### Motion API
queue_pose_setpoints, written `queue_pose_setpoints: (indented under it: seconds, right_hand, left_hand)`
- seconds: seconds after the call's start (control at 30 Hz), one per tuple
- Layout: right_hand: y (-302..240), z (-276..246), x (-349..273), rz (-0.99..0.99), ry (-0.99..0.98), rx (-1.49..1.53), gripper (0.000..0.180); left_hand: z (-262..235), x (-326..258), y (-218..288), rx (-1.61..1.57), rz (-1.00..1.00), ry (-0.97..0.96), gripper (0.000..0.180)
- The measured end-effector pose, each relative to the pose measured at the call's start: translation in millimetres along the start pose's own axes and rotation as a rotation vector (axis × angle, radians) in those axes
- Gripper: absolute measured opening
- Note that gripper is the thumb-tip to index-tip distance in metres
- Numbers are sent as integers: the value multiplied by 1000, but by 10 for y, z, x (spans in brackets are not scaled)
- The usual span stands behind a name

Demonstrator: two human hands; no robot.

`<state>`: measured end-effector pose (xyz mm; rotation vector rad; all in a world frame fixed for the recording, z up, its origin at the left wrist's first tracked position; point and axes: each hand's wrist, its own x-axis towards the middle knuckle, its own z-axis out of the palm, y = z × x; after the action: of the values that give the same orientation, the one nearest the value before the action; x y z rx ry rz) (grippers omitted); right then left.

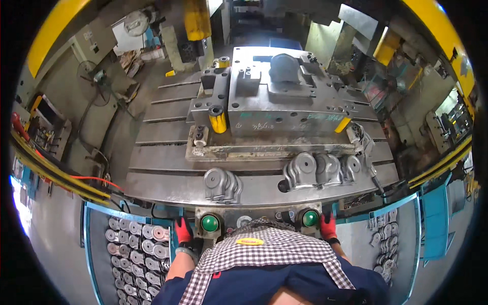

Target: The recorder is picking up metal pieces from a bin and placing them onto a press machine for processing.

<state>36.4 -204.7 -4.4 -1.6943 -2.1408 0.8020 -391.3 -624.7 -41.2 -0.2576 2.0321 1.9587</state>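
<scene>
My left hand [183,232], in a red glove with dark fingertips, is at the left end of the control box, beside a round green button [209,222]. Its fingers point forward, slightly apart, and hold nothing I can see. On the other side, my right hand [328,226], gloved the same way, is just right of a second green button [310,218]. Two of its fingertips spread in a V. Neither palm appears to cover a button. Ahead, a heavy steel die [290,122] sits on the press bed, with a rounded metal part [284,68] on top.
Stamped metal parts stand in a left cluster [222,185] and a right cluster [320,170] along the bed's front edge. Blue-framed bins hold rows of parts [134,249] at left and more parts [387,241] at right. Yellow guide posts [217,121] rise beside the die.
</scene>
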Motion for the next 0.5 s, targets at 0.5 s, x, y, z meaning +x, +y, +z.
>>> queue_pose_setpoints:
  seconds: [0.5]
  right_hand:
    - [-732, 106, -87, 51, -62, -345, 99]
  left_hand:
    - [317, -345, 259, 645, -76, -268, 95]
